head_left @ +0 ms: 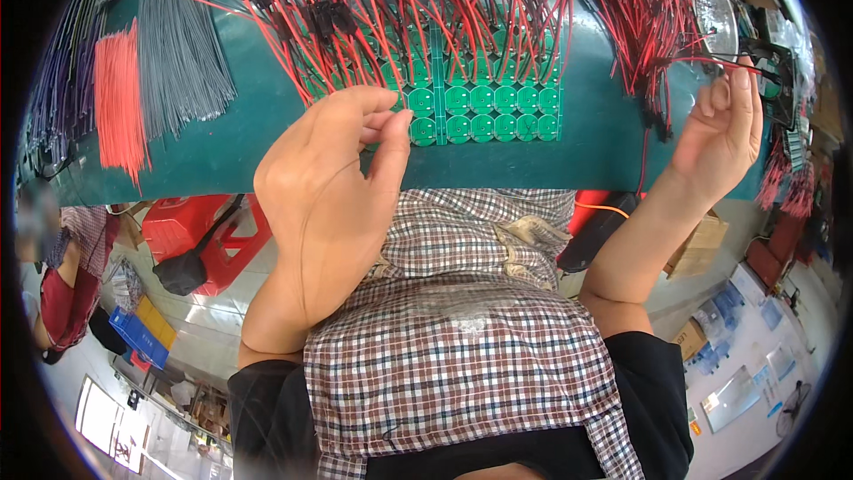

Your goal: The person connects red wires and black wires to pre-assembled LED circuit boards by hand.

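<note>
My left hand (329, 164) hovers over the near left part of a green circuit board panel (442, 127), made of many small round boards. Its thumb and forefinger are pinched together around what looks like the end of a thin wire (304, 227), which trails over the back of the hand to the wrist. At the right, my right hand (729, 120) is raised beside a heap of wires, fingers closed on a red and black wire (706, 60). Red and black wires with black connectors (329, 13) stand up from the panel's far rows.
Bundles of red wires (120, 102), grey wires (182, 53) and dark wires (62, 62) lie left on the green table (204, 160). More red and black wires (631, 27) lie right, near a clear round container (713, 9). A red stool (182, 222) stands below left; another person's sleeve (67, 307) shows far left.
</note>
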The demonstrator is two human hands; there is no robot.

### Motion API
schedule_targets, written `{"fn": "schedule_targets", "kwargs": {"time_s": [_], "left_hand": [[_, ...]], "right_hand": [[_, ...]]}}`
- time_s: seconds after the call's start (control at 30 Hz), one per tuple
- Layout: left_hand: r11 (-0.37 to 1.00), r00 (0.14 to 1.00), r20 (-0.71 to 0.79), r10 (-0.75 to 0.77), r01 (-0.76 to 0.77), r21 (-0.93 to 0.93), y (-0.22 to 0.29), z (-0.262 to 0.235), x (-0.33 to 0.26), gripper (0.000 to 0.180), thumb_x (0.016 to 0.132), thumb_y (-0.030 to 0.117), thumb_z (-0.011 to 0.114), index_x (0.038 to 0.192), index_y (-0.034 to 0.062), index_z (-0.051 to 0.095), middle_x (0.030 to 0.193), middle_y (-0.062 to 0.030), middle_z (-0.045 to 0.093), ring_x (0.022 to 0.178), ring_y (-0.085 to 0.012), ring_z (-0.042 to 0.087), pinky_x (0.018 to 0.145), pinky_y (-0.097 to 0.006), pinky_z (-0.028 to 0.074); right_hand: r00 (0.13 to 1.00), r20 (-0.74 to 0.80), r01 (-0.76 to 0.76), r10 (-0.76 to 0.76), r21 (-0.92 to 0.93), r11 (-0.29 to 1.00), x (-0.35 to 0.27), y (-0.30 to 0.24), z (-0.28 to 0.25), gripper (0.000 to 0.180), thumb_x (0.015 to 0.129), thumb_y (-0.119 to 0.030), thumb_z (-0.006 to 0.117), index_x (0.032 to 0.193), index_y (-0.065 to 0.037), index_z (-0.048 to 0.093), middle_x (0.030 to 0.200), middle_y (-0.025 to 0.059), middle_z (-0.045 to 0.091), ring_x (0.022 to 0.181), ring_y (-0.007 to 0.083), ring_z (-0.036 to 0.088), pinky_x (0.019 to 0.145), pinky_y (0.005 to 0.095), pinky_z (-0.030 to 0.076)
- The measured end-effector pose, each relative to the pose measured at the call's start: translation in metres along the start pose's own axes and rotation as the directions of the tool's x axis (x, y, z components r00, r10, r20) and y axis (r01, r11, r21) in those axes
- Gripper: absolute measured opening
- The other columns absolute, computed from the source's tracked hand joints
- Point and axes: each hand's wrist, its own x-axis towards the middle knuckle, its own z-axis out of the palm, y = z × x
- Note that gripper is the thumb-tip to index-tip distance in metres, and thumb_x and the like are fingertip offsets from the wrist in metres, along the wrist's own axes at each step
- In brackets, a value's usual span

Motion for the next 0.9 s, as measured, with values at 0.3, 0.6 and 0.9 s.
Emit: {"fn": "schedule_targets", "kwargs": {"time_s": [0.3, 0.6, 0.9], "left_hand": [[0.997, 0.998, 0.034, -0.047, 0.048, -0.057, 0.004, -0.007, -0.001, 0.020, 0.078, 0.001, 0.077, 0.093, 0.0060, 0.065, 0.076, -0.0055, 0.069, 0.066, -0.0157, 0.069, 0.057, -0.027, 0.052], [0.995, 0.997, 0.046, -0.056, 0.059, -0.076, 0.006, -0.013, -0.003, 0.019, 0.078, 0.000, 0.077, 0.093, 0.0045, 0.066, 0.077, -0.0066, 0.069, 0.067, -0.0160, 0.070, 0.058, -0.027, 0.054], [0.988, 0.993, 0.037, -0.111, 0.114, -0.106, 0.008, -0.025, -0.003, 0.016, 0.079, -0.001, 0.076, 0.093, 0.0028, 0.068, 0.079, -0.0082, 0.070, 0.069, -0.0167, 0.070, 0.061, -0.027, 0.055]], "right_hand": [[0.997, 0.056, 0.040, -0.046, 0.103, 0.994, 0.026, -0.017, -0.004, 0.013, 0.091, 0.001, 0.062, 0.100, 0.010, 0.066, 0.088, 0.0126, 0.067, 0.064, 0.0130, 0.056, 0.052, 0.0222, 0.040], [0.985, 0.052, 0.173, -0.165, -0.273, 0.946, 0.022, -0.013, 0.014, 0.016, 0.090, 0.000, 0.066, 0.103, 0.009, 0.066, 0.093, 0.0206, 0.071, 0.063, 0.0179, 0.067, 0.053, 0.0216, 0.049], [0.945, 0.042, 0.327, -0.325, -0.048, 0.944, 0.026, -0.021, 0.008, 0.020, 0.091, 0.001, 0.063, 0.108, 0.011, 0.065, 0.084, 0.0086, 0.065, 0.059, 0.0072, 0.042, 0.050, 0.0224, 0.031]]}}
